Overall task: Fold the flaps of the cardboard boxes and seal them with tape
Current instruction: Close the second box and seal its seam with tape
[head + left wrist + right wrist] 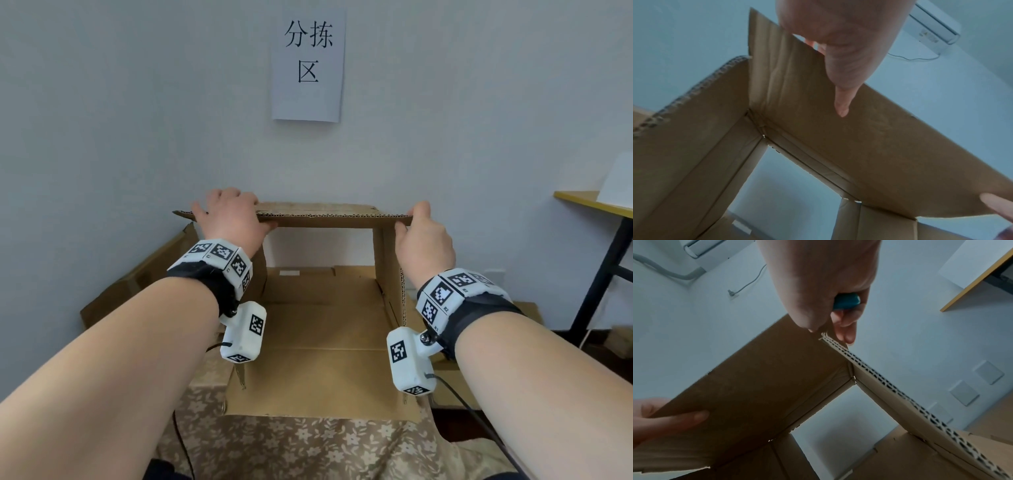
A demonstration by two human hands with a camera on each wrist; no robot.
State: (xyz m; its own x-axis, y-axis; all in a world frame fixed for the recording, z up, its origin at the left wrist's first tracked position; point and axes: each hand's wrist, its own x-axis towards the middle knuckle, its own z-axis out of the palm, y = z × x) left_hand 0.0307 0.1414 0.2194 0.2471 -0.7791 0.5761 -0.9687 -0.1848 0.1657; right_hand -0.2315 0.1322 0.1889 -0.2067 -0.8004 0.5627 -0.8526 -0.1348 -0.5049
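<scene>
Left hand point(228, 219): fingers over the upper face and thumb point(840, 99) under the lower face of the brown corrugated cardboard flap point(329, 215), pinching it near its left corner. Right hand point(422, 241): thumb and fingers closed on the flap's right corner; the right wrist view shows a small teal object point(846, 301) tucked in the same palm, its kind unclear. The flap is held level, edge-on to the head camera, above the open brown cardboard box point(322, 329). The box lies on its side, mouth toward the person, its lower flap spread on a beige floral-patterned cloth point(301, 445); both side flaps stand upright. The far end is also open, wall showing through. Another sheet of brown cardboard point(137, 274) leans at left. Behind: pale wall with a white paper sign bearing black characters point(308, 65); at right, a yellow-edged table with black legs point(596, 205).
</scene>
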